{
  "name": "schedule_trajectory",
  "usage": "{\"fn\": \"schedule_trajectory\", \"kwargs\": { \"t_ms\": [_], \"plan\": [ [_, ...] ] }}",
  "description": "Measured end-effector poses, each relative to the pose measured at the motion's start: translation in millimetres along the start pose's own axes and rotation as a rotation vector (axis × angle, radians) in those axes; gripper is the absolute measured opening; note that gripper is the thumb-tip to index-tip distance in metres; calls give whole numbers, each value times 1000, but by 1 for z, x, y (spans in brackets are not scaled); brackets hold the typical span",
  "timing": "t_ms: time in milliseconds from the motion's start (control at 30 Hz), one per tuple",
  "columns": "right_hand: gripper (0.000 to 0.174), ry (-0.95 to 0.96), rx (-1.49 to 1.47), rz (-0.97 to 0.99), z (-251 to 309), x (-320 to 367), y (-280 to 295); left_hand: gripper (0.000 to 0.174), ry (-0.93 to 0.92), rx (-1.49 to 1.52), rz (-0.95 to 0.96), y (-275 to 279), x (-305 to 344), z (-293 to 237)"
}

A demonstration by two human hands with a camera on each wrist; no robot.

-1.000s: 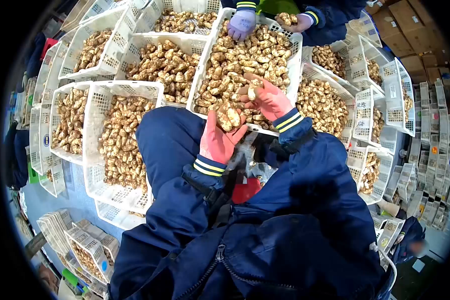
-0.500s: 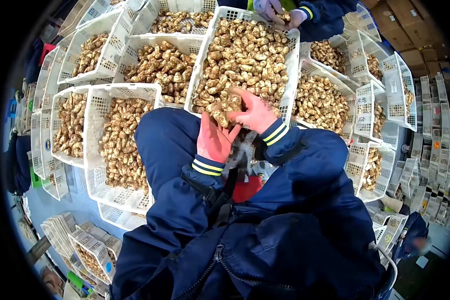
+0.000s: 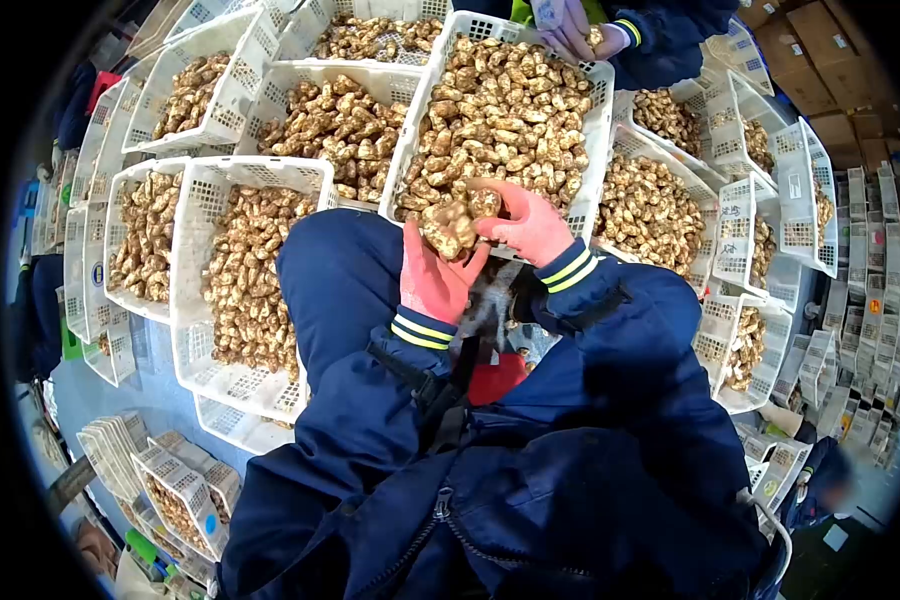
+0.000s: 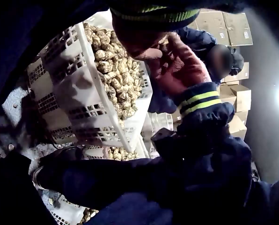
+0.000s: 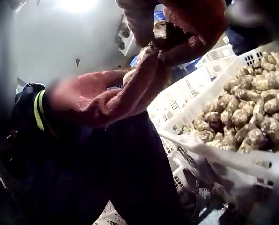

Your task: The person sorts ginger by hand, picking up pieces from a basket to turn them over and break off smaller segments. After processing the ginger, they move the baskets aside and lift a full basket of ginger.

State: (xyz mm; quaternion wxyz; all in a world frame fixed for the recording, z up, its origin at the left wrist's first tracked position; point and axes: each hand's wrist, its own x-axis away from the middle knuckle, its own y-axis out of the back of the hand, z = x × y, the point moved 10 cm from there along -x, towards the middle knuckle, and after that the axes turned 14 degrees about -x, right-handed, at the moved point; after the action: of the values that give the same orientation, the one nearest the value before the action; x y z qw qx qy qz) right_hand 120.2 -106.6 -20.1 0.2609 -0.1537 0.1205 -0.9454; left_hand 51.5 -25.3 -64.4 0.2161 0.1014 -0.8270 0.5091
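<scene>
Both hands, in pink gloves, are together over the near edge of the middle crate (image 3: 394, 170). My left hand (image 3: 434, 282) cups stubby, knobbly brown-and-cream tubers (image 3: 448, 232) against its thumb and fingers. From the right, my right hand (image 3: 532, 226) pinches another tuber (image 3: 485, 203) close beside them. In the left wrist view the right hand (image 4: 179, 68) shows bent fingers at a tuber, partly covered by the near glove. The right wrist view has the left hand (image 5: 116, 96) reaching up to meet the right one, with pale tuber surface (image 5: 145, 54) between fingers.
White slatted crates of similar tubers surround my knees, such as the left crate (image 3: 255, 270) and the right crate (image 3: 650, 210). Across the middle crate, another person's purple-gloved hand (image 3: 560, 25) meets their other hand at a tuber. Cardboard boxes (image 3: 820, 60) stand at the far right.
My right hand was a little apart with a tuber in its fingers; it has come in against the left hand. The other person's hands, first separate, have come together.
</scene>
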Motion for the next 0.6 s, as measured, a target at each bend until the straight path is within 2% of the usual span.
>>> {"fn": "schedule_trajectory", "kwargs": {
  "t_ms": [33, 100, 133, 233, 300, 367, 433, 467, 500, 533, 567, 600],
  "plan": [
    [52, -39, -25, 15, 0, -1, -3, 48, -5, -2, -4, 2, 0, -1],
    [51, 0, -47, -62, 20, 5, 6, 48, 34, 128, 121, -8, 2, 2],
    [50, 13, -13, -96, 25, 5, 16, 47, 47, 126, 90, -3, 2, 4],
    [44, 10, 196, -347, 56, 21, 59, 46, 50, 184, 145, -6, 2, 4],
    [47, 30, 622, -651, 78, 38, 123, 46, 61, 195, 139, -6, 1, 4],
    [57, 52, 1053, -863, 92, 68, 190, 47, 58, 182, 137, -6, 3, 5],
    [63, -27, 1377, -992, 117, 84, 174, 49, 46, 145, 158, -12, 2, 4],
    [64, 77, 1325, -878, 118, 76, 160, 49, 58, 162, 159, -14, 2, 6],
    [61, 242, 1186, -669, 117, 63, 128, 50, 71, 176, 156, -17, 3, 7],
    [57, 294, 923, -574, 83, 50, 119, 55, 77, 108, 182, -22, 3, 9],
    [59, 412, 543, -379, 62, 41, 81, 55, 87, 103, 184, -25, 5, 10],
    [64, 363, 512, -217, 50, 32, 40, 58, 90, 64, 203, -32, 7, 9]
  ]
}}
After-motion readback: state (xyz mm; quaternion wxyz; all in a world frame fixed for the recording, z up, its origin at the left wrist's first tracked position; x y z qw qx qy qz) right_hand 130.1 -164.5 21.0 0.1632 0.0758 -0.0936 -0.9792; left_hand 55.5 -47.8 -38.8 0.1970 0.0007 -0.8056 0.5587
